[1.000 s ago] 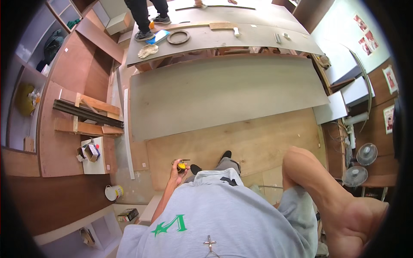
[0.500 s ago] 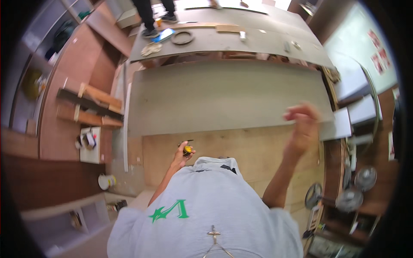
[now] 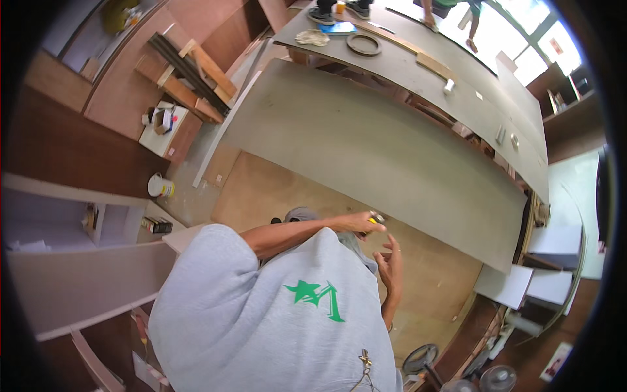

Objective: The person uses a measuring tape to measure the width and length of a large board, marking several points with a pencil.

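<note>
My left hand is closed round a small yellow and black tape measure, my forearm crossing in front of my body. Just to its right, my right hand is raised with its fingers apart, and nothing shows in it. Both hands are close together over the near edge of a large grey panel. Under that panel lies a light brown plywood sheet, which sticks out on the near side.
Beyond stands a second grey-topped surface with a dark ring, pale gloves and a wooden strip. Other people's feet and hands show at its far side. A white bucket stands at left; white boards lie at right.
My view has turned, so the panel now slants down to the right. My left hand has swung across rightward with the tape measure, and my right hand has drawn in near it.
</note>
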Action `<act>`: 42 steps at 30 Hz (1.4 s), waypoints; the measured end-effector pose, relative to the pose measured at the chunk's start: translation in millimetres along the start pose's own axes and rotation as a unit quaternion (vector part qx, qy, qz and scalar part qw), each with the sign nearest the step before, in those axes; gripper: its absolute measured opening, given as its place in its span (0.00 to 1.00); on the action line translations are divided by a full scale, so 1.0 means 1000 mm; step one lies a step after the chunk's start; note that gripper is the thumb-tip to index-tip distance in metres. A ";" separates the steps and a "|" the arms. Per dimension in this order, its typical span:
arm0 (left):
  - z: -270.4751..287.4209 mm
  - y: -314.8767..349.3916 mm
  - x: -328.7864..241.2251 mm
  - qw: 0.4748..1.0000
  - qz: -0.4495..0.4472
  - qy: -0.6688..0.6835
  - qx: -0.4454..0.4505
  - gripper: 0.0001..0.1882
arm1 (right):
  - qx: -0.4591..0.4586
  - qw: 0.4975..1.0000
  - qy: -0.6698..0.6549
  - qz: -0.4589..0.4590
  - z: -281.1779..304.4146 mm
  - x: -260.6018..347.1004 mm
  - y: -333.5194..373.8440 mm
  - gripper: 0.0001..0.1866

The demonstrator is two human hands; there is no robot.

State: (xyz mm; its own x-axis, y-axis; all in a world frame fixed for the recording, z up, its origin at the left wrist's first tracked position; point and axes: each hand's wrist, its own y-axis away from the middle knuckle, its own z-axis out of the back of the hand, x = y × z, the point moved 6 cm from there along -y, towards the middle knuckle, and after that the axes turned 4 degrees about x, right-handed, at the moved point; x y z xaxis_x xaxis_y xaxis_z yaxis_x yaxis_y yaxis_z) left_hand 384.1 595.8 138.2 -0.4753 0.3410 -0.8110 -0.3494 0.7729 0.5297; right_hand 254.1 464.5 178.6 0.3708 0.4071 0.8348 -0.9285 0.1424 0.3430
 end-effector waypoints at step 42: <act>0.164 0.239 0.136 0.955 0.098 -0.059 0.274 0.44 | -0.222 0.957 0.102 -0.157 -0.282 0.117 0.112 0.45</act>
State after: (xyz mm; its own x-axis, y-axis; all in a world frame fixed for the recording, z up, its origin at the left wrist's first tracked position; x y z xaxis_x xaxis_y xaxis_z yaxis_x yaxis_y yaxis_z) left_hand 368.6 914.8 113.4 -0.3818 0.5412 -0.7492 0.2273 0.8407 0.4915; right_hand 188.0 782.9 193.1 0.6637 0.4417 0.6037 -0.7057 0.6374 0.3095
